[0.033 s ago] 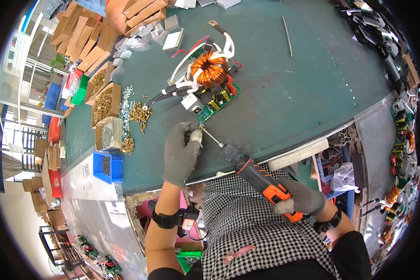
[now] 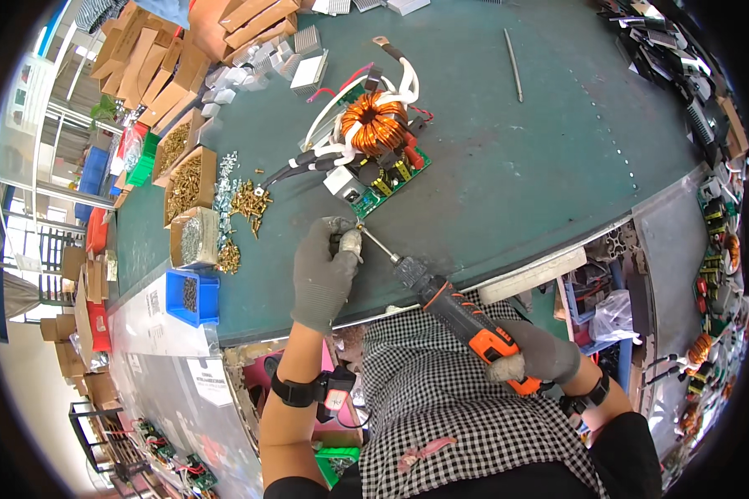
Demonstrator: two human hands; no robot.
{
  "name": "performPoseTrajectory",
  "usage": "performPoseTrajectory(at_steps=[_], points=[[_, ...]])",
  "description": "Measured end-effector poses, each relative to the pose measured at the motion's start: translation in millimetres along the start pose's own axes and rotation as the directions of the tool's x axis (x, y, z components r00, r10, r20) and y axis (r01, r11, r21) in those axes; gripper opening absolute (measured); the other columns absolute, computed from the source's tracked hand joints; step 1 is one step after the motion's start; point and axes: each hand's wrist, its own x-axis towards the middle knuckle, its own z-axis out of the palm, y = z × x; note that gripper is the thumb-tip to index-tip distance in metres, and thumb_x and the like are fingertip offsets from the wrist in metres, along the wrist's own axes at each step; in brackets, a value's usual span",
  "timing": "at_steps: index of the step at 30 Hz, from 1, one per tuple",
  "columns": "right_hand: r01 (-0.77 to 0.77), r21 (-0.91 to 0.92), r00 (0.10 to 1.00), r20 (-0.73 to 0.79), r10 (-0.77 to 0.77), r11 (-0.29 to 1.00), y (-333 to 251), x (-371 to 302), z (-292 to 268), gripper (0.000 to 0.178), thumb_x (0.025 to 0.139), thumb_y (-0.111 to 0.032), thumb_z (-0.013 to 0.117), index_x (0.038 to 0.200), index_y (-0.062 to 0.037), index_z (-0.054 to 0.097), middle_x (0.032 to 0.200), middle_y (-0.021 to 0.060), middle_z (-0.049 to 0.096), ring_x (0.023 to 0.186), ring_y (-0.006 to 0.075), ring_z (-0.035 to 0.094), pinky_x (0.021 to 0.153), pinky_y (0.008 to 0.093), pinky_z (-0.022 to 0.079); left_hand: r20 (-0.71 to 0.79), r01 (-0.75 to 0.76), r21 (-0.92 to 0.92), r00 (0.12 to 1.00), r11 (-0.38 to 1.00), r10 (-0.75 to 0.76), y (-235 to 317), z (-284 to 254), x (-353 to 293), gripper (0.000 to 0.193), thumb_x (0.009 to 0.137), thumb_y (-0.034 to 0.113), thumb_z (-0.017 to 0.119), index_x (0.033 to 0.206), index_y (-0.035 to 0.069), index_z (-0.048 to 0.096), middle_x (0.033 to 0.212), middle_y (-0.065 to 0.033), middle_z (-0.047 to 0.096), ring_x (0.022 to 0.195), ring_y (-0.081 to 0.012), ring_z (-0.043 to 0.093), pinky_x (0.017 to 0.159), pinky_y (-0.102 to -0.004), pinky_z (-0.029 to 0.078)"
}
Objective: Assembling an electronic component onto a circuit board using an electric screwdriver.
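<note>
My right hand [image 2: 545, 351], in a grey glove, is wrapped round the handle of an orange and black electric screwdriver [image 2: 462, 316]. Its long bit [image 2: 379, 243] points up and left towards my left hand [image 2: 323, 270]. That hand, also gloved, is closed in a pinch round a small brass screw [image 2: 359, 224] at the bit's tip, mostly hidden by the fingers. Just beyond the fingertips lies a green circuit board [image 2: 383, 198] carrying a large copper-wound coil [image 2: 373, 125], thick white cables [image 2: 409, 83] and black leads ending in metal lugs.
Left of the board are loose brass screws [image 2: 248, 204], cardboard boxes of screws [image 2: 188, 185] and a blue bin [image 2: 193, 298]. Heat sinks [image 2: 310, 73] stand at the back. A thin metal rod [image 2: 513, 65] lies on the green tabletop [image 2: 524, 166]. More boards [image 2: 711, 291] fill the right side.
</note>
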Motion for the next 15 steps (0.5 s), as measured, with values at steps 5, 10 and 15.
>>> performPoseTrajectory(at_steps=[5, 10, 15], points=[[-0.017, -0.037, 1.000, 0.011, 0.017, 0.999, -6, 0, -1, 0.041, 0.073, -0.030, 0.078, 0.095, -0.0041, 0.055, 0.073, 0.0021, 0.057, 0.066, 0.0122, 0.054, 0.060, 0.0293, 0.046, -0.025, -0.202, 0.194, 0.977, 0.960, 0.211, 2, 4, -2, 0.014, 0.086, 0.006, 0.059, 0.099, 0.000, 0.058, 0.079, -0.0096, 0.064, 0.058, -0.0171, 0.059, 0.055, -0.0308, 0.047], [0.103, -0.164, 0.992, -0.055, -0.114, 0.981, -6, 1, -1, 0.041, 0.073, -0.030, 0.077, 0.095, -0.0037, 0.056, 0.074, 0.0027, 0.058, 0.066, 0.0125, 0.055, 0.061, 0.0296, 0.047, -0.040, -0.315, 0.423, 0.930, 0.850, 0.364, -3, 7, 3, 0.015, 0.084, 0.013, 0.064, 0.097, 0.005, 0.060, 0.082, -0.0131, 0.061, 0.068, -0.0302, 0.062, 0.062, -0.0397, 0.048], [0.022, 0.000, 0.999, -0.028, -0.022, 1.000, -17, 5, 1, 0.045, 0.075, -0.034, 0.076, 0.099, -0.0022, 0.056, 0.077, 0.0035, 0.059, 0.068, 0.0121, 0.056, 0.062, 0.0288, 0.047, -0.156, -0.358, 0.575, 0.835, 0.736, 0.528, 4, 19, 12, 0.015, 0.083, 0.014, 0.066, 0.096, 0.006, 0.063, 0.090, -0.0127, 0.060, 0.081, -0.0310, 0.060, 0.069, -0.0406, 0.047]])
